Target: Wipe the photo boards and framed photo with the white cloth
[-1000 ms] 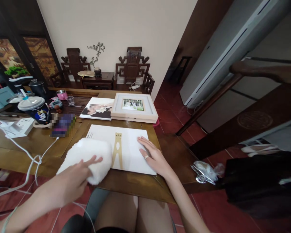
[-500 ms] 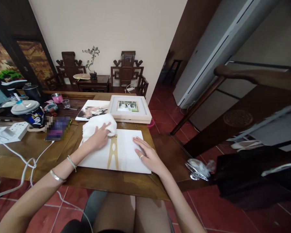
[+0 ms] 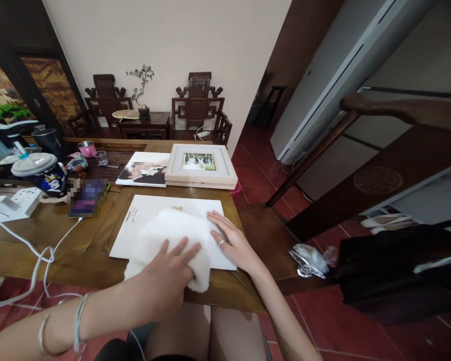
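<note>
A flat white board (image 3: 122, 245) lies near the table's front edge. Small dark print shows at its left, and a bit of a gold mark (image 3: 177, 207) peeks out above a fluffy white towel (image 3: 154, 233). My left hand (image 3: 169, 281) holds the towel against the board, fingers spread over it. The towel covers the middle of the board and hangs past its front edge. Flat on the board's right side rests my right hand (image 3: 231, 240), fingers stretched out, a ring on one finger.
Behind the board are a framed photo (image 3: 201, 165) and a photo panel (image 3: 145, 168). To the left stand a lidded cup (image 3: 41, 170), a phone (image 3: 88, 197), a white power strip (image 3: 20, 203) and loose cables. A wooden chair (image 3: 342, 170) is at the right.
My left hand has drawn the towel from the board's far left edge toward me, over most of the gold mark. The printed text is now uncovered. My right hand stays in place.
</note>
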A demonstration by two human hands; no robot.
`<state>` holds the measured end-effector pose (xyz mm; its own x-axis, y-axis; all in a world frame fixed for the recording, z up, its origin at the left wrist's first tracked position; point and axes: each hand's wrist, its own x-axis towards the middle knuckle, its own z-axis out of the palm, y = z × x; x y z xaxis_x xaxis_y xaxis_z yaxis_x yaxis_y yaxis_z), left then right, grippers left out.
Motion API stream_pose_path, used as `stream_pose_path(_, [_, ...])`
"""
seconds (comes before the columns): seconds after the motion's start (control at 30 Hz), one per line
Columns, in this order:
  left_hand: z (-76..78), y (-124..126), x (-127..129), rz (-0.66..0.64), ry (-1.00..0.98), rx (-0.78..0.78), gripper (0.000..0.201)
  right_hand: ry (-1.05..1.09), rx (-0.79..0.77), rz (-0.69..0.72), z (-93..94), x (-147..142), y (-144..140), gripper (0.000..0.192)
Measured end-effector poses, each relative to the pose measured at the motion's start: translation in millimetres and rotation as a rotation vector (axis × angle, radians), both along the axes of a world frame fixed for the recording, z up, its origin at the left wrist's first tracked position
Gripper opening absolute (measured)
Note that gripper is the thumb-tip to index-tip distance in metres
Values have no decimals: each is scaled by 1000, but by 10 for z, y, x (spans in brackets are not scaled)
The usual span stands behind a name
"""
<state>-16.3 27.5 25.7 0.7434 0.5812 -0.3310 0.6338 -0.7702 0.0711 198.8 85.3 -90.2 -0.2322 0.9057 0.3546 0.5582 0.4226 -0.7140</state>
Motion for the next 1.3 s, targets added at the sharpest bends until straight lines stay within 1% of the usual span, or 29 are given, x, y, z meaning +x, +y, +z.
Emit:
stream_pose_path(0.07, [-35, 191, 43, 36, -4, 34, 34, -3, -5, 0, 0, 5, 5, 41])
stream_pose_path(0.17, [-110, 659, 106, 94, -42, 86, 35, -6, -13, 4, 0, 13, 14, 41])
stream_pose_path(0.27, [-159, 1098, 177, 107, -106, 112, 35, -5, -21, 5, 0, 15, 18, 40])
stream_pose_path(0.33, [-188, 1263, 247, 119, -125, 151, 38, -2, -22, 1, -3, 14, 18, 40])
stream_pose_path(0.37, [-207, 1296, 291, 129, -119, 172, 39, -1, -22, 0, -7, 14, 18, 40])
stream_pose_path(0.4, [-230, 1296, 338, 139, -113, 196, 39, 0, -21, -3, -12, 14, 19, 40])
stream_pose_path(0.47, [-285, 1205, 429, 149, -104, 238, 37, 1, -21, -14, -22, 17, 23, 41])
stream_pose_path(0.57, [-362, 876, 506, 127, -56, 284, 32, -8, -13, -15, -33, 26, 32, 42])
stream_pose_path(0.67, [-388, 407, 464, 24, 2, 352, 30, -13, 7, 5, -30, 33, 32, 46])
stream_pose_path(0.73, [-367, 103, 387, -60, 29, 342, 31, -6, 14, 10, -20, 34, 25, 49])
stream_pose_path(0.8, [-326, -110, 304, -140, 30, 303, 34, 7, 16, 20, -2, 32, 16, 50])
stream_pose_path(0.83, [-302, -165, 268, -168, 19, 282, 35, 18, 13, 23, 9, 30, 11, 50])
stream_pose_path(0.87, [-279, -179, 240, -180, 5, 256, 35, 35, 5, 15, 21, 28, 8, 49])
stream_pose_path(0.93, [-240, -91, 210, -158, -29, 204, 33, 89, -26, -33, 45, 22, 5, 45])
stream_pose_path(1.0, [-221, 117, 215, -107, -69, 182, 29, 161, -68, -97, 63, 16, 8, 43])
stream_pose_path(1.1, [-227, 481, 279, -48, -97, 185, 32, 258, -129, -148, 65, 13, 18, 45])
stream_pose_path(1.17, [-242, 630, 348, -28, -89, 169, 33, 326, -162, -177, 51, 16, 25, 47])
stream_pose_path(1.23, [-262, 641, 432, -27, -83, 155, 31, 401, -182, -200, 32, 20, 30, 51])
stream_pose_path(1.3, [-290, 519, 526, -47, -96, 176, 30, 468, -188, -208, 13, 19, 33, 54])
